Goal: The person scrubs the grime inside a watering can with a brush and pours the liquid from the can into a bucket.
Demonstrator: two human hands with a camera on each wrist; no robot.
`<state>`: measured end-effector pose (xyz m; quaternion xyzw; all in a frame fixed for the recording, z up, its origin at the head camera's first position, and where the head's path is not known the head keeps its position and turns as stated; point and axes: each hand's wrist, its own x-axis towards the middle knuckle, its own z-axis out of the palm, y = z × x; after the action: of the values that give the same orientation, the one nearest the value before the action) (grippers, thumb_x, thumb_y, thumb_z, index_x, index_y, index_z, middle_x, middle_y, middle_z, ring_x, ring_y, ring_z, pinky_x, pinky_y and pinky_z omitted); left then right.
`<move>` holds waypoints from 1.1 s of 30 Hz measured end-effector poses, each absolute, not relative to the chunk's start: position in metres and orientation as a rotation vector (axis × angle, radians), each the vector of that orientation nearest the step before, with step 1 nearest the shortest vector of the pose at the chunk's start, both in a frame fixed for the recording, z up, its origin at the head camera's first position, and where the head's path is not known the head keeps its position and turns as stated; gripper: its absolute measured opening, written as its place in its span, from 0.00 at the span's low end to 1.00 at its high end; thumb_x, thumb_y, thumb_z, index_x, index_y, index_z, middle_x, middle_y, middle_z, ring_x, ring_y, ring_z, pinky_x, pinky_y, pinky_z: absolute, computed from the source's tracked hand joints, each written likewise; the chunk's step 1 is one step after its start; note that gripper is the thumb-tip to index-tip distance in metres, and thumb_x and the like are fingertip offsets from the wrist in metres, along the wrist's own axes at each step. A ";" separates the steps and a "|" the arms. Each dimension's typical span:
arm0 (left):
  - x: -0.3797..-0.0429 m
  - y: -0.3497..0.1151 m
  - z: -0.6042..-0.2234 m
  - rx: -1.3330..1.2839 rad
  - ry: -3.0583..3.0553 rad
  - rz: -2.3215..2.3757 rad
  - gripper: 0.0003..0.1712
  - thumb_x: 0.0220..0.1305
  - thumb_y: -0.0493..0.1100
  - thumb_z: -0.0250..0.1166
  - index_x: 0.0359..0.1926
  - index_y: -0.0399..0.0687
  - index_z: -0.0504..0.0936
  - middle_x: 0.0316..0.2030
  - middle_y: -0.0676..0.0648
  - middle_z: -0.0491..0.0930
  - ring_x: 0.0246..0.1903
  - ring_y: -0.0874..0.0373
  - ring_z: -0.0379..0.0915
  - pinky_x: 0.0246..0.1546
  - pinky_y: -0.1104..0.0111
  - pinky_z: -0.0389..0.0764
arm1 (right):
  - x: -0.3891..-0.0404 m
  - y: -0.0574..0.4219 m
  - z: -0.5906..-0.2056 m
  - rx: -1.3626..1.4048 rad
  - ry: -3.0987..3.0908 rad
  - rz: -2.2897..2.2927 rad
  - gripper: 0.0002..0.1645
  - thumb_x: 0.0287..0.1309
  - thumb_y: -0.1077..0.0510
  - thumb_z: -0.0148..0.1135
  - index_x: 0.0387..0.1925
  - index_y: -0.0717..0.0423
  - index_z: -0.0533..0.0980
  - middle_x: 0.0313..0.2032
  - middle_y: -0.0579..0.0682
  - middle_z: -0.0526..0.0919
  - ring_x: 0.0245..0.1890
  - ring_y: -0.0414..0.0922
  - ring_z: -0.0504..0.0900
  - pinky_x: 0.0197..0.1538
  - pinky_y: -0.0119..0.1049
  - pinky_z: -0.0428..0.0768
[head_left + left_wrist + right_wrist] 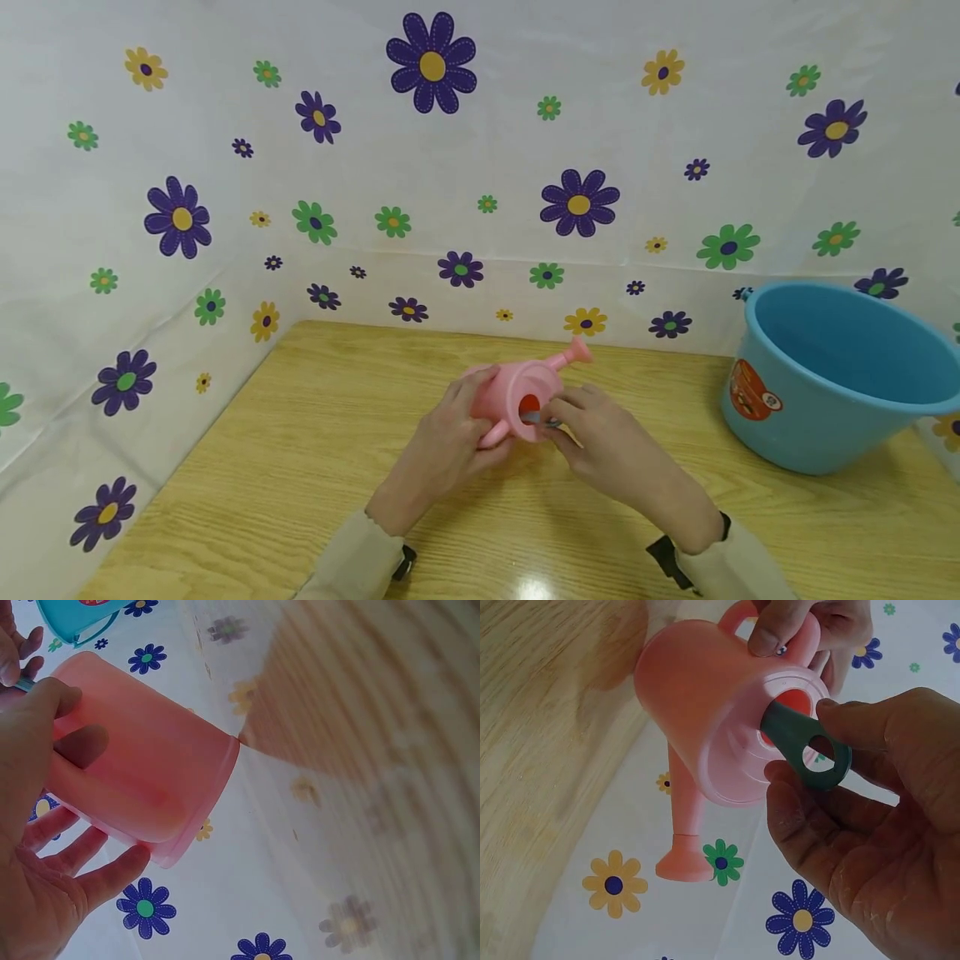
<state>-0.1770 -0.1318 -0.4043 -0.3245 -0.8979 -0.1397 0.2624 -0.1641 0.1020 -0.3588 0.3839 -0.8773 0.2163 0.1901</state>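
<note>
A pink toy watering can is tilted above the wooden table, its round opening turned toward me and its spout pointing to the back right. My left hand grips it around the handle side, as the left wrist view shows with fingers along the can body. Between thumb and fingers, my right hand pinches a flat teal handle with a hole in its end. The handle's far part goes into the can's opening and is hidden inside, so its kind cannot be told.
To the right on the table stands a large blue bucket with a red sticker. A white sheet with printed flowers forms the wall behind and on the left.
</note>
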 end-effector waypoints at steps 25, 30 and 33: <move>-0.176 -0.129 -0.403 -0.865 -2.469 -0.369 0.24 0.63 0.50 0.74 0.14 0.45 0.81 0.67 0.39 0.73 0.66 0.43 0.73 0.59 0.57 0.83 | -0.155 0.097 -0.361 1.010 -2.490 0.400 0.21 0.49 0.77 0.71 0.42 0.55 0.83 0.45 0.59 0.84 0.42 0.48 0.83 0.47 0.39 0.89; -0.176 -0.129 -0.403 -0.865 -2.468 -0.361 0.25 0.63 0.51 0.73 0.14 0.45 0.80 0.67 0.38 0.72 0.67 0.43 0.72 0.60 0.57 0.83 | -0.154 0.100 -0.361 1.014 -2.451 0.401 0.24 0.47 0.79 0.70 0.43 0.54 0.81 0.46 0.60 0.84 0.43 0.50 0.84 0.47 0.40 0.88; -0.176 -0.129 -0.404 -0.867 -2.470 -0.361 0.25 0.63 0.51 0.73 0.13 0.45 0.79 0.67 0.38 0.72 0.67 0.43 0.72 0.60 0.57 0.83 | -0.151 0.101 -0.359 1.001 -2.451 0.396 0.23 0.47 0.78 0.69 0.43 0.54 0.81 0.43 0.58 0.83 0.41 0.48 0.83 0.45 0.38 0.87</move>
<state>-0.1761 -0.1291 -0.4040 -0.3179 -0.9057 -0.1324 0.2471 -0.1512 0.1007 -0.3588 0.3638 -0.8910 0.1438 0.2303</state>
